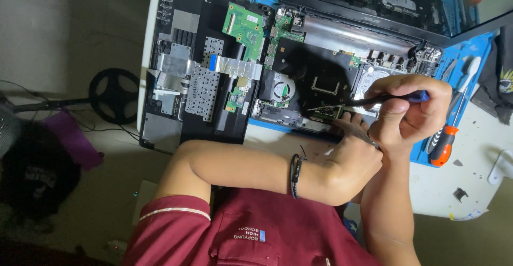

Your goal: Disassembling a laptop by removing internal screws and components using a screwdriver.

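Right hand [409, 111] grips a blue-handled screwdriver [374, 101] tight, tip on the opened laptop [320, 79] mid-frame; left hand [352, 156] braces beneath, grip unclear.

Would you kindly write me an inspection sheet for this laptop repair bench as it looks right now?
Surface: white table with a blue work mat under the machine.
Job's things: opened laptop chassis with fan exposed; green circuit board lies on the removed black keyboard panel.
Clutter: orange-handled screwdriver on the mat edge; small dark scraps on the table.
Grippers: right hand grips a blue-handled screwdriver, tip on the chassis; left hand braces beside it.
Cables: flat ribbon cable across the panel; thin wires on the floor.
Surroundings: round black stand base and purple object on the floor.
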